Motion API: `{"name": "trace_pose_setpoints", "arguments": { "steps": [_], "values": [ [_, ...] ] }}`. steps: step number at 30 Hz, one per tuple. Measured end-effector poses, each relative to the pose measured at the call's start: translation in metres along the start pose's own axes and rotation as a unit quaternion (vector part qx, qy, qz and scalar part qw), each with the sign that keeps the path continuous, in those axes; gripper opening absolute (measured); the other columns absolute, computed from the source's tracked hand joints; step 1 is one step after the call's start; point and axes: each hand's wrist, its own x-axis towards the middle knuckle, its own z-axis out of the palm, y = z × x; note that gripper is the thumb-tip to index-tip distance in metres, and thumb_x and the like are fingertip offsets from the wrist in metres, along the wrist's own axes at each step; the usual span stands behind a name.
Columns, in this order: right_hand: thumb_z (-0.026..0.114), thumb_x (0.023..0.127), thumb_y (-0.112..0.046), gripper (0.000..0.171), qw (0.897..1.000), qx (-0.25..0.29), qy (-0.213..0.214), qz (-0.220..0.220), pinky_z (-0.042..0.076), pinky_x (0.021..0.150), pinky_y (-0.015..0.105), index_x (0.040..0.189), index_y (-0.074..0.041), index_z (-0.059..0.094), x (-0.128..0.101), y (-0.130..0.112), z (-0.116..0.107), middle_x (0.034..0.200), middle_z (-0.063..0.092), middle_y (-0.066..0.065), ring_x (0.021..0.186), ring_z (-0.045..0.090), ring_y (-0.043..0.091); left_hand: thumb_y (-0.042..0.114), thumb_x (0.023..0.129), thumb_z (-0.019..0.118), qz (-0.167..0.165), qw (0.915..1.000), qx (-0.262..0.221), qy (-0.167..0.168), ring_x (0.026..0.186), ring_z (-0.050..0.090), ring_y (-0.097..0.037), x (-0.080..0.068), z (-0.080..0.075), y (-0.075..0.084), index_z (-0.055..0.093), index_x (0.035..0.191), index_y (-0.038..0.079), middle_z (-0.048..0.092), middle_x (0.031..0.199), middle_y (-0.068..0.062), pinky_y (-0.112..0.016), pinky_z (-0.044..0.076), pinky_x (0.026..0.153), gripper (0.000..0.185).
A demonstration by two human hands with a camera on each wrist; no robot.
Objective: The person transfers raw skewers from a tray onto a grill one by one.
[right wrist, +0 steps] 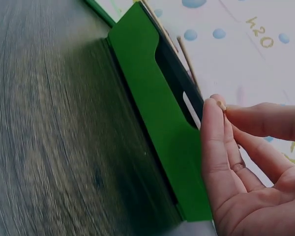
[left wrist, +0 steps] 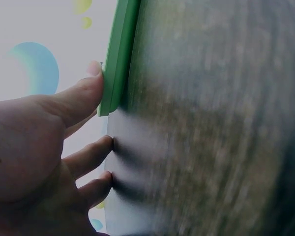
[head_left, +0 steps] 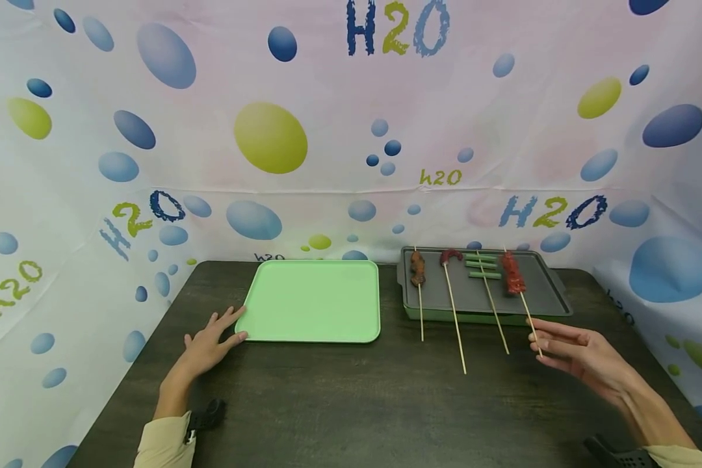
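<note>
At the right, my right hand (head_left: 585,357) pinches the lower stick of a skewer with glossy red meat (head_left: 512,273). The meat end lies over a dark grill pan on a green base (head_left: 546,296). In the right wrist view, the stick's end (right wrist: 221,105) shows between thumb and fingertips, beside the green base (right wrist: 142,83). At the left, the left hand (head_left: 206,348) rests with fingers spread at the near left corner of a light green tray (head_left: 310,302). The left wrist view shows the thumb against the tray's edge (left wrist: 115,64) and other fingertips on the table.
Three more skewers lie on the pan, sticks jutting over its near edge: browned meat (head_left: 418,270), a curled dark red piece (head_left: 450,257) and green pieces (head_left: 483,275). A patterned sheet (head_left: 327,84) hangs behind and beside the dark table (head_left: 339,403).
</note>
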Motion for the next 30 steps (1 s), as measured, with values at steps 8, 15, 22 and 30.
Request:
{"name": "trace_pose_setpoints", "arguments": {
  "steps": [8, 15, 22, 30],
  "values": [
    [0.050, 0.107, 0.002, 0.047, 0.999, 0.031, -0.036, 0.009, 0.055, 0.096, 0.034, 0.124, -0.035, 0.074, 0.002, 0.004, -0.014, 0.123, 0.072, -0.010, 0.113, 0.069, 0.012, 0.042, 0.103, 0.061, 0.002, 1.0000, 0.003, 0.001, 0.148, 0.011, -0.060, 0.000, -0.001, 0.001, 0.037, 0.160, 0.010, 0.024, 0.163, -0.029, -0.092, -0.001, 0.094, 0.069],
    [0.047, 0.109, -0.002, 0.045, 0.999, 0.030, -0.042, 0.014, 0.056, 0.095, 0.034, 0.125, -0.035, 0.074, 0.003, -0.002, -0.019, 0.122, 0.073, -0.009, 0.112, 0.069, 0.012, 0.045, 0.103, 0.060, -0.004, 1.0000, -0.002, -0.004, 0.148, 0.008, -0.060, 0.001, 0.001, -0.002, 0.035, 0.161, 0.011, 0.023, 0.164, -0.029, -0.091, -0.003, 0.094, 0.071],
    [0.045, 0.110, -0.002, 0.046, 0.998, 0.046, -0.041, 0.013, 0.055, 0.095, 0.036, 0.125, -0.034, 0.073, 0.000, -0.003, -0.021, 0.123, 0.072, -0.008, 0.112, 0.069, 0.013, 0.045, 0.103, 0.060, -0.003, 1.0000, 0.004, -0.004, 0.148, 0.010, -0.060, 0.002, 0.000, 0.002, 0.036, 0.160, 0.010, 0.023, 0.163, -0.030, -0.092, -0.001, 0.094, 0.071],
    [0.045, 0.110, -0.003, 0.042, 0.997, 0.069, -0.017, -0.012, 0.054, 0.098, 0.039, 0.129, -0.028, 0.072, -0.005, 0.001, -0.013, 0.124, 0.072, -0.005, 0.115, 0.069, 0.015, 0.043, 0.103, 0.060, -0.003, 1.0000, -0.002, -0.004, 0.148, 0.009, -0.060, -0.001, 0.000, 0.002, 0.037, 0.160, 0.009, 0.023, 0.163, -0.030, -0.091, -0.003, 0.095, 0.070]
  ]
}}
